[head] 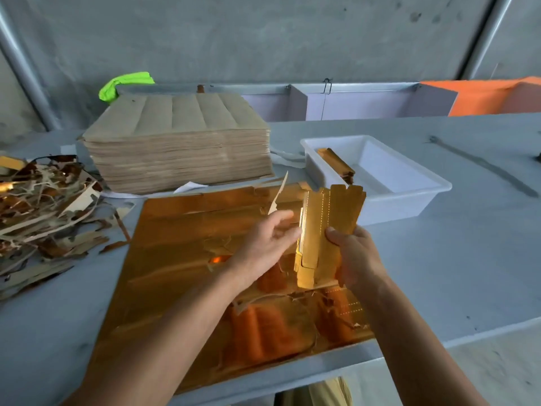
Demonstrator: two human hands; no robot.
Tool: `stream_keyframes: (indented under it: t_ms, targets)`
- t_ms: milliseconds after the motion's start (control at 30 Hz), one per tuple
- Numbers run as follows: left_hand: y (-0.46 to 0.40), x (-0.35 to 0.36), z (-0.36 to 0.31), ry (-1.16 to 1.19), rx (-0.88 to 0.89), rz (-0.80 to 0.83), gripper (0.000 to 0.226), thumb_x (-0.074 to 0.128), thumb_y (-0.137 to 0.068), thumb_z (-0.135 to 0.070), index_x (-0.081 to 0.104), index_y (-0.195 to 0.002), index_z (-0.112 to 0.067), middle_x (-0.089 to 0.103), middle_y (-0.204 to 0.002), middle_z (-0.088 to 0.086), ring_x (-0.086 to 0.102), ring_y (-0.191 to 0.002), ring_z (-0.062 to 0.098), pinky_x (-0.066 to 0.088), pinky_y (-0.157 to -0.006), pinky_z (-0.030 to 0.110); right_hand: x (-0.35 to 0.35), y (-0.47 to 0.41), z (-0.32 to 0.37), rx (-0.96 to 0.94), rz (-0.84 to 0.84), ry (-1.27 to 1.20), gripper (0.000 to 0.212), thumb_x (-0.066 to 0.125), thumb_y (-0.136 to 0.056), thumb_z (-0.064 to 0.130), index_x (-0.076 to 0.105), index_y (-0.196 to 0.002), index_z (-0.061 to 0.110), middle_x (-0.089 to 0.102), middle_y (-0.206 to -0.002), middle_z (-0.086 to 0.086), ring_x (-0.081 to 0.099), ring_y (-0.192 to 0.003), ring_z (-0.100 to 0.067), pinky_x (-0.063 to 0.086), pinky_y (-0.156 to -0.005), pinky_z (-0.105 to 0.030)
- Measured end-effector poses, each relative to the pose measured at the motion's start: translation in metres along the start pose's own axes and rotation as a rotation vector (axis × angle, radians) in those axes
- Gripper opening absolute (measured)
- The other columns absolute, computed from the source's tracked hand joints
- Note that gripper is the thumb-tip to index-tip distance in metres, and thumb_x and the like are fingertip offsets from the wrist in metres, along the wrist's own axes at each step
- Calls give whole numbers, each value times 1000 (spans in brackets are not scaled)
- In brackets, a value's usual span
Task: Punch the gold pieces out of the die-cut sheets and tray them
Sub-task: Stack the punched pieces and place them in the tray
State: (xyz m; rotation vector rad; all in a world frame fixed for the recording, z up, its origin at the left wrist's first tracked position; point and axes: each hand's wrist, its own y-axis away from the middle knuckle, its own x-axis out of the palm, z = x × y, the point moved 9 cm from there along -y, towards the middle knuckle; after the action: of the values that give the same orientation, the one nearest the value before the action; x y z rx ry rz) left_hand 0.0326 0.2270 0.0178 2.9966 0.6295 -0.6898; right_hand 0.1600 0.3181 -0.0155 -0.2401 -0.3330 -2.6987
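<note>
A bundle of gold pieces (325, 230) was gripped upright in the right hand (355, 259) above the gold sheet (181, 259), squared by the open left hand (269, 238); placing in the white tray (409, 197) seemingly remained

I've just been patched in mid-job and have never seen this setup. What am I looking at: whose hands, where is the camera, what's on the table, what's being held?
There is no machine: a person works bare-handed, and the one picture comes from a camera on their head, looking down. The right hand grips a stack of gold pieces held upright; the left hand touches the stack's edge. Under them lies a gold die-cut sheet on the grey table. Behind are a pile of brown sheets, a white tray with a few gold pieces in it, and a scrap heap at left.
</note>
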Motion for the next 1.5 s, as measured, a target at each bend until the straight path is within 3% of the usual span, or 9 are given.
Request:
stream_keyframes:
  t_ms: [133, 267, 433, 567, 800, 1033, 1233, 1367, 1500]
  targets:
    - [30, 28, -17, -365, 176, 361, 82, 65, -67, -66, 42, -138, -31, 36, -145, -8, 36, -126, 3, 35, -107, 35, -32, 7, 6, -35, -125, 39, 10, 51, -97, 13, 52, -102, 22, 62, -92, 5, 61, -91, -24, 51, -81, -44]
    - [59, 58, -1, -675, 205, 621, 87, 77, -66, -55, 35, -140, -37, 38, -135, -9, 34, -118, 5, 36, -96, 29, -43, 13, 9, -37, -161, 13, 11, 49, -98, 17, 50, -107, 23, 59, -95, 8, 56, -97, -24, 46, -82, -46]
    - [47, 35, 1, -491, 134, 517, 12, 69, -85, -25, 72, -96, -20, 59, -79, -23, 57, -76, -6, 43, -69, 13, -43, 26, 9, -54, -126, 56, 13, 49, -98, 23, 45, -110, 29, 57, -95, 13, 54, -101, -24, 44, -81, -45]
    - [31, -26, -6, -56, -5, 147, 20, 57, -93, -22, 68, -77, -27, 64, -67, -14, 55, -59, -6, 42, -51, 11, -43, 34, 13, -147, -111, 128, 23, 52, -97, 20, 42, -116, 30, 57, -104, 10, 57, -102, -25, 48, -80, -43]
    - [19, -75, 10, 438, -328, -202, 35, 53, -92, -49, 69, -104, -20, 70, -108, 14, 61, -109, 40, 46, -97, 50, 8, 64, 42, -568, 11, 761, 83, 48, -97, 6, -7, -144, 47, 32, -151, 0, 47, -124, -26, 46, -95, -47]
    - [25, -51, 22, 855, -512, -215, 31, 50, -93, -32, 65, -98, -5, 72, -89, 16, 66, -76, 30, 53, -82, 39, 55, 80, 28, -713, 50, 1000, 34, 48, -97, 5, 59, -128, 13, 59, -112, 3, 57, -91, -7, 42, -72, -1]
    - [39, -50, 1, 449, -173, -366, 25, 52, -93, -18, 72, -78, -17, 72, -71, -7, 64, -59, 2, 44, -49, 10, 56, 83, 7, -416, 57, 596, 21, 46, -98, 31, 66, -105, 29, 61, -94, 14, 57, -81, 4, 40, -62, -6]
    - [47, -28, -15, 352, 8, -299, 25, 54, -96, -19, 74, -83, -26, 69, -95, -5, 64, -84, 7, 47, -65, 18, 57, 88, -3, -237, 117, 327, 41, 51, -78, 67, 74, -78, 33, 72, -84, 4, 63, -79, -4, 46, -70, -21]
    - [55, -16, -25, 296, 172, -245, 23, 50, -95, -20, 73, -100, -19, 62, -115, -9, 58, -106, 0, 49, -83, 15, 52, 89, -14, -16, 142, 210, 34, 60, -85, 50, 75, -73, 23, 74, -76, 1, 70, -69, -8, 51, -63, -23]
